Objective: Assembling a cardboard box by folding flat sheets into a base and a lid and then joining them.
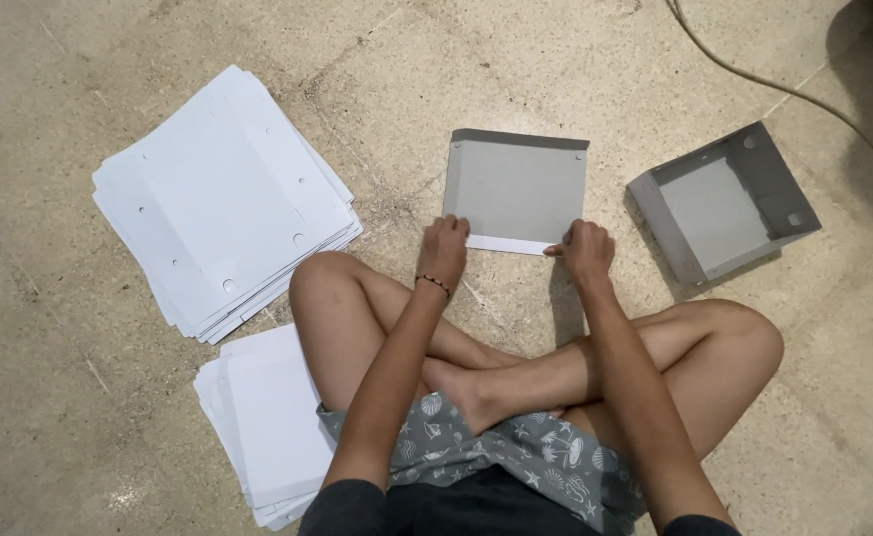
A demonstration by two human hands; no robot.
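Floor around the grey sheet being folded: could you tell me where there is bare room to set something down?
Bare floor lies beyond the grey sheet, and between it and the big white stack. The gap to the folded grey box is narrow. Near the knees it is crowded: left hand, right hand, smaller white stack.

You sit cross-legged on a bare speckled concrete floor (555,60); stacks of flat white card blanks (223,194), a folded grey box (724,203): informal home workshop.
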